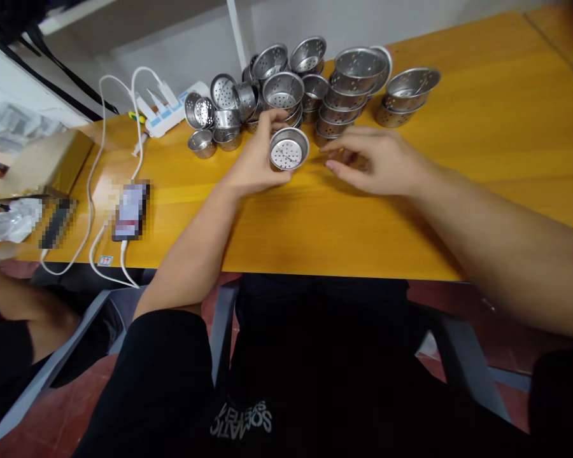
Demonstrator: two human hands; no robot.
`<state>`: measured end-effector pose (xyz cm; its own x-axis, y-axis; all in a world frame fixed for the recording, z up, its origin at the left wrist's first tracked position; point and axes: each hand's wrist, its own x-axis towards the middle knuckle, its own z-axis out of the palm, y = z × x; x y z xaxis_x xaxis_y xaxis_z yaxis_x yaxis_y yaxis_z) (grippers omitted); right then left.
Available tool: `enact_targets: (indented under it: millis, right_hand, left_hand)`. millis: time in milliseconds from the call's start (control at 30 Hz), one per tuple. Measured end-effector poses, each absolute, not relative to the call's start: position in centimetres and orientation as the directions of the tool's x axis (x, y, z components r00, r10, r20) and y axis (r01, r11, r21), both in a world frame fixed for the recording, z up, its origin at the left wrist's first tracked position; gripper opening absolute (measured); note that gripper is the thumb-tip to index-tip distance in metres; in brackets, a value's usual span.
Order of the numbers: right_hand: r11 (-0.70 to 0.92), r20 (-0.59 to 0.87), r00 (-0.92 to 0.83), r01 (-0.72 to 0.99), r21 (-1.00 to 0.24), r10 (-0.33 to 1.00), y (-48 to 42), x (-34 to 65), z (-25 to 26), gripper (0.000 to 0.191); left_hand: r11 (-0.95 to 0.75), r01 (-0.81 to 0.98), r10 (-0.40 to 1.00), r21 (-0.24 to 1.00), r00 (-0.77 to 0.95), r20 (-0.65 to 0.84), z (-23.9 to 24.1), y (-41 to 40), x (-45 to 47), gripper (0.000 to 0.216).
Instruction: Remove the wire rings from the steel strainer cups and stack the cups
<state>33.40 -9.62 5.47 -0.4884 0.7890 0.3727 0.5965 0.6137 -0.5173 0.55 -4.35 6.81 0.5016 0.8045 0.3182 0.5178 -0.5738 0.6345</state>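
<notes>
My left hand (256,166) is closed round a small perforated steel strainer cup (289,148), tilted so its holed bottom faces me, just above the yellow table (315,216). Beside it on the right, my right hand (372,160) hovers with fingers loosely curled and thumb near forefinger; whether it holds anything tiny is unclear. Behind both hands lies a heap of several more strainer cups (286,89), some stacked, some on their sides.
A phone (130,211) on a white cable (93,184) lies at the table's left, with a white power strip (165,114) behind it. A cardboard box (42,162) and plastic bags sit far left. Another person's arm (9,305) shows at lower left.
</notes>
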Motion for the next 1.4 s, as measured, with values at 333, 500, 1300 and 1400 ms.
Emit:
enact_targets:
  millis: [333, 500, 1300, 1400]
  right_hand:
    - [0.613, 0.398, -0.483, 0.462, -0.641, 0.780, -10.8, 30.9, 5.5, 0.065]
    - [0.468, 0.242, -0.551, 0.317, -0.825, 0.799, -10.4, 30.7, 4.7, 0.060]
    - [0.314, 0.156, -0.481, 0.269, -0.911, 0.863, -8.5, 33.3, 4.4, 0.070]
    - [0.357, 0.161, -0.484, 0.345, -0.868, 0.860, -8.7, 33.4, 4.6, 0.077]
  left_hand:
    - [-0.590, 0.529, 0.793, 0.610, 0.519, 0.317, 6.0, -6.5, 3.9, 0.077]
    - [-0.653, 0.513, 0.745, 0.557, 0.567, 0.352, 4.6, -5.6, 4.4, 0.072]
    - [-0.593, 0.438, 0.744, 0.676, 0.618, 0.253, 5.0, -6.2, 4.2, 0.077]
    - [-0.588, 0.426, 0.732, 0.688, 0.642, 0.228, 4.4, -5.6, 3.7, 0.078]
